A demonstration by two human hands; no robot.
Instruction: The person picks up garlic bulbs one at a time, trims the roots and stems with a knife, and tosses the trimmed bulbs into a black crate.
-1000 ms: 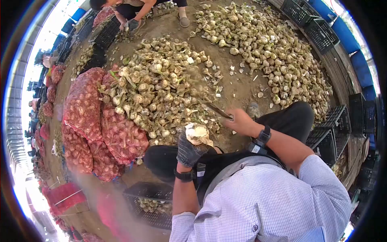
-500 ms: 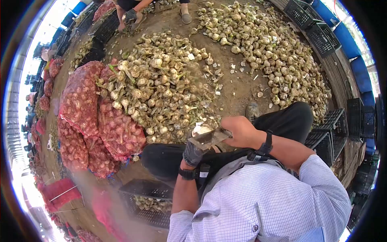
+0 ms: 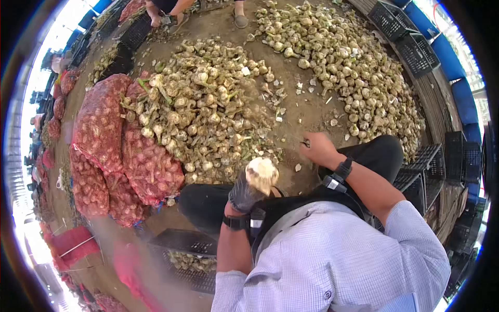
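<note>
Sitting in left hand (image 3: 243, 194), garlic bulb (image 3: 261, 174); right hand (image 3: 320, 150) apart

Gloved left hand (image 3: 243, 191), gripping one pale garlic bulb (image 3: 261, 174); bare right hand (image 3: 320, 149), apart from it, closed on a mostly hidden knife (image 3: 305, 142); left garlic heap (image 3: 202, 104) and right garlic heap (image 3: 343, 67), loose on earth floor (image 3: 301, 117); filled red mesh sacks (image 3: 99, 117) beside the former; black crates (image 3: 417, 53), right edge.

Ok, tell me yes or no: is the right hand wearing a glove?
No, the right hand shows bare skin, while the left hand, holding a garlic bulb, wears a dark glove.
</note>
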